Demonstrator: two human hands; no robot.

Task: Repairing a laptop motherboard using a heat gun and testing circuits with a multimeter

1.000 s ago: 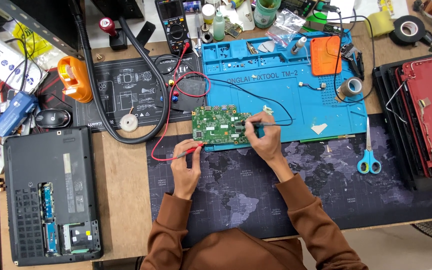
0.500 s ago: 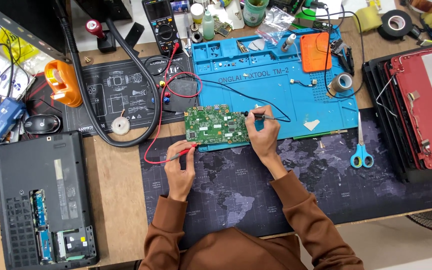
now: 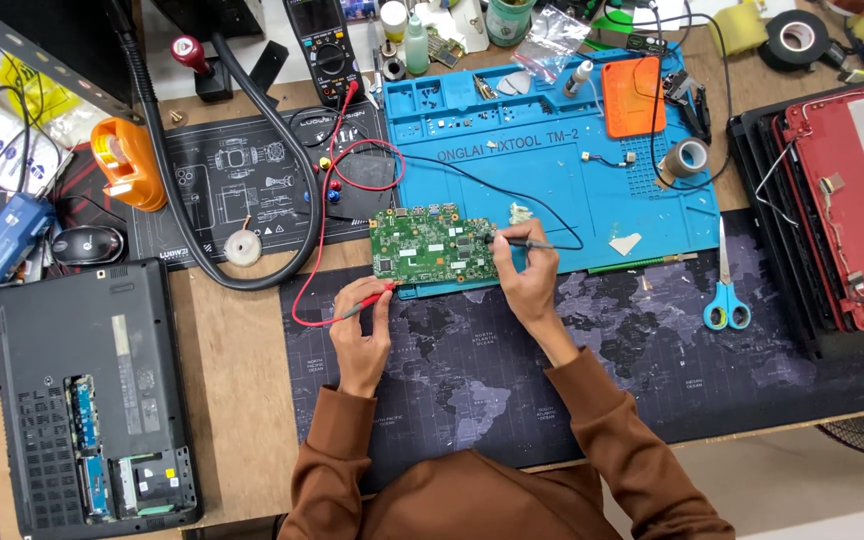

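Circuit board, green, one only, lies flat on the near-left edge of the blue mat, long axis running left-right across my view, its connector edge facing away from me. I see it between the two hands: just beyond the left hand, just left of the right hand.

Largest things first: one dark map-print desk mat under both forearms; one open black laptop base far left; one red laptop lid far right. One meter stands at the top, red and black leads running down from it.

Left hand grips one red probe, tip pointing right toward the board's near-left corner. Right hand pinches one black probe, tip pointing left, touching the board's right edge.

One pair of blue-handled scissors lies right of the hands, blades pointing away from me.
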